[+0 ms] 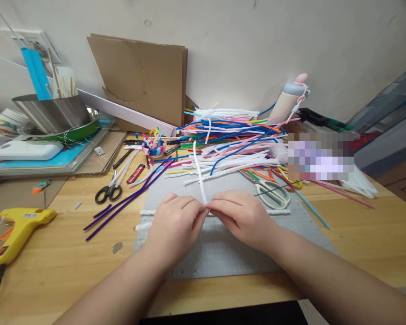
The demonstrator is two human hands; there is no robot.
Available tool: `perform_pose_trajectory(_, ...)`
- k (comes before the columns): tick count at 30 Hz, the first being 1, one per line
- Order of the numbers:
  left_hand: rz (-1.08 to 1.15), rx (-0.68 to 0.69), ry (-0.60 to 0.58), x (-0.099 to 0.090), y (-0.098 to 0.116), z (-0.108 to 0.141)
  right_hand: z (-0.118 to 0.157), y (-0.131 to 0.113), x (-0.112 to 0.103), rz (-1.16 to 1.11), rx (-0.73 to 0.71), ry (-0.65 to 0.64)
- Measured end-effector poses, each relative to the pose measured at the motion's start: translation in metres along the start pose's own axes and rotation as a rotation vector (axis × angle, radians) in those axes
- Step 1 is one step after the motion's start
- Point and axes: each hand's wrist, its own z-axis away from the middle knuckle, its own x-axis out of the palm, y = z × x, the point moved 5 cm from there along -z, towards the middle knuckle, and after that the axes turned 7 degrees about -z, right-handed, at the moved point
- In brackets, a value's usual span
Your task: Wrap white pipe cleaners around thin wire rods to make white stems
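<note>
My left hand (178, 221) and my right hand (241, 217) meet over the grey mat, fingertips pinched together. Between them they grip the lower end of a white pipe cleaner (199, 174), whose free length points up and away from me. Beneath my hands a white fuzzy strip (280, 212) lies across the cutting mat (219, 257), its middle hidden. The end of a second white fuzzy piece (142, 226) shows left of my left hand. Scissors with pale green handles (273, 195) rest just beyond my right hand.
A heap of coloured pipe cleaners (237, 135) lies behind the mat. To the left are black-handled scissors (108, 194), purple pipe cleaners (131, 198), a yellow glue gun (18, 228) and a metal pot (54, 115). Cardboard (138, 76) and a bottle (286, 101) stand by the wall.
</note>
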Motion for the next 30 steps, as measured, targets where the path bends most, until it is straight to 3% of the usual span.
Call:
perform_pose_trajectory(10, 0.111, -0.037, 0.035, 0.001, -0.004, 0.001, 0.001, 0.0, -0.001, 0.024, 0.034, 0.046)
perform_pose_trajectory(18, 0.006, 0.055, 0.147, -0.003, 0.002, -0.001, 0.002, 0.002, 0.001, -0.02, 0.146, 0.003)
perform_pose_trajectory(30, -0.179, 0.179, 0.018, 0.004, 0.006, 0.0, 0.006, 0.003, 0.01, -0.025, 0.185, -0.075)
